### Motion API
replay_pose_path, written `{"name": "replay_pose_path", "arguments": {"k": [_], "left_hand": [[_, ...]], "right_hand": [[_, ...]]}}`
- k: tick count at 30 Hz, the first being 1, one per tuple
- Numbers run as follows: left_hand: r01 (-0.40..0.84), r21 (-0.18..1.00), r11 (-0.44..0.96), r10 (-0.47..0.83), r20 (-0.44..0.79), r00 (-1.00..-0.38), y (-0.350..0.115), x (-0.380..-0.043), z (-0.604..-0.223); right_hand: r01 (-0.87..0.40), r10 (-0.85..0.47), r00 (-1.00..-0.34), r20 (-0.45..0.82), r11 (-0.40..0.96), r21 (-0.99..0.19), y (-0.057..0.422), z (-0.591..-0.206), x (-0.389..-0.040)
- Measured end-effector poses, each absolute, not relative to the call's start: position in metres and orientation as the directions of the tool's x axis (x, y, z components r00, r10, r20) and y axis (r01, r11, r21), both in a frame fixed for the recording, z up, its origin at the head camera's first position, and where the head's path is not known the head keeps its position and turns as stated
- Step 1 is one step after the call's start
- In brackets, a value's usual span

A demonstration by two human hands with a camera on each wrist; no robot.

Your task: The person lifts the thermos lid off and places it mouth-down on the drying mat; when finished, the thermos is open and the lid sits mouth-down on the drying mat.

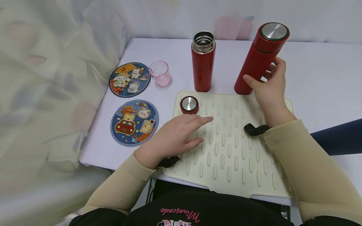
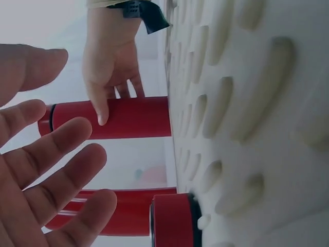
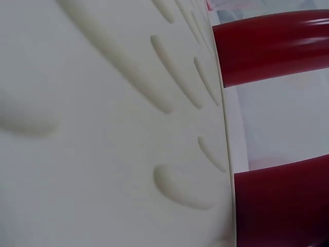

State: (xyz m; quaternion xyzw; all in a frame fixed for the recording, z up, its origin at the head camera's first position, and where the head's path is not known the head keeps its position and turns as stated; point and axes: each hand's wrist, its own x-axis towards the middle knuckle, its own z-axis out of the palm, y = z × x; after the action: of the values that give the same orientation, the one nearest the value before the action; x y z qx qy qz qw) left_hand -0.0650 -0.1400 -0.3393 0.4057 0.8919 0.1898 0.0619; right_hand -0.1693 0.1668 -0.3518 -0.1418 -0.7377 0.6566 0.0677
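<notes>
My right hand (image 1: 270, 88) grips a capped red thermos (image 1: 258, 59) low on its body, thumb on the near side and fingers behind. This thermos leans in the head view, its silver-topped lid still on, its base by the mat's back edge. To its left stands a second red thermos (image 1: 203, 69), uncapped, its steel mouth showing. Over the left part of the cream ridged mat (image 1: 236, 169), my left hand (image 1: 176, 135) is spread and holds nothing. Just beyond its knuckles a red lid (image 1: 189, 104) with a silver top sits on the mat; the left wrist view shows the lid (image 2: 175, 221) too.
A pink clear cup (image 1: 160, 74) stands at the back left, beside a round cartoon coaster (image 1: 130, 80). Closer lies another round blue coaster (image 1: 134, 123). A patterned curtain (image 1: 51, 94) hangs along the left side, and a dark blue bar-like object (image 1: 339, 136) reaches in from the right.
</notes>
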Motion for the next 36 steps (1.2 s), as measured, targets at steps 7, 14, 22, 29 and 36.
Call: {"name": "replay_pose_path", "arguments": {"k": [7,14,22,29,36], "left_hand": [[0.738,0.365,0.567,0.773,0.074,-0.630,-0.137,-0.068,-0.345],[0.768,0.306,0.563,0.776,0.124,-0.618,-0.130,-0.087,-0.321],[0.817,0.271,0.509,0.706,0.412,-0.576,-0.115,-0.124,-0.261],[0.836,0.238,0.495,0.678,0.496,-0.543,-0.103,-0.141,-0.226],[0.807,0.313,0.501,0.761,0.284,-0.583,-0.101,-0.136,-0.215]], "right_hand": [[0.083,0.338,-0.941,-0.025,0.157,-0.984,0.167,-0.349,-0.161],[-0.084,0.316,-0.932,0.178,0.290,-0.953,0.161,-0.334,-0.133],[-0.149,0.168,-0.962,0.218,0.347,-0.926,0.157,-0.332,-0.106],[-0.154,0.060,-0.980,0.189,0.375,-0.914,0.159,-0.335,-0.091],[-0.172,-0.056,-0.985,0.164,0.413,-0.894,0.161,-0.333,-0.079]]}}
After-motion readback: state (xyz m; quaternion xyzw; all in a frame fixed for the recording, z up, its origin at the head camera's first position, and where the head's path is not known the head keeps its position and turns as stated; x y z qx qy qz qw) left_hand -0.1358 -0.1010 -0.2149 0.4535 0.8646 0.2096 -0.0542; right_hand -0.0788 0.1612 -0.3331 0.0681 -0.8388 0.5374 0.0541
